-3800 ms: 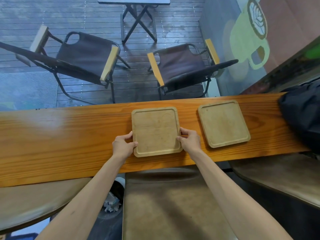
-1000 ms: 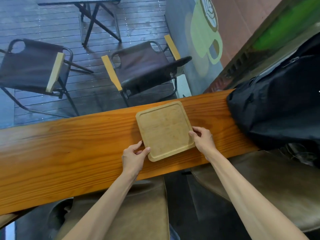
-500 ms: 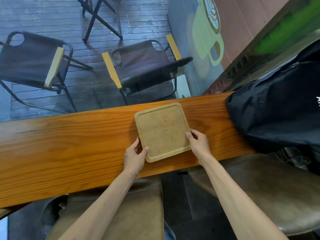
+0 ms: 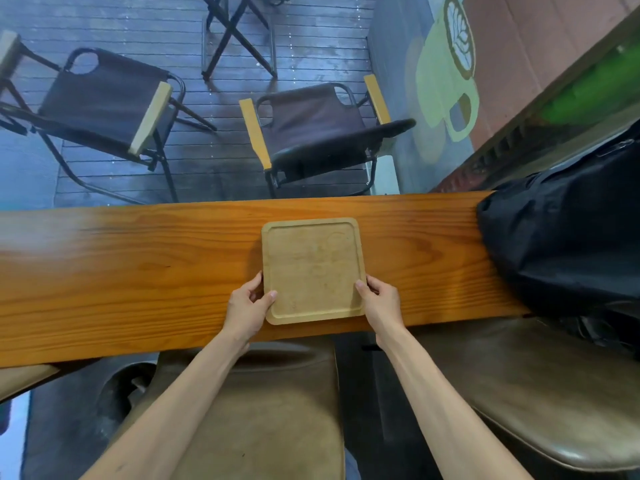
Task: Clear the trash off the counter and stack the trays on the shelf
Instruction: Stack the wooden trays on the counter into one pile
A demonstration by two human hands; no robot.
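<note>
**Both hands on the tray, ready to lift**

A square, pale wooden tray with rounded corners and a raised rim lies flat on the long orange-brown wooden surface, close to its near edge and left of a black bag. The left hand pinches the tray's near-left edge, thumb on the rim; the right hand holds the near-right edge likewise. No trash shows on the surface, so the step in hand looks like picking the tray up for the shelf (which is out of view). Next comes a level lift and a carry. Being nearly square, the tray has no clear long axis; its sides run almost parallel to the surface's edges.
</note>
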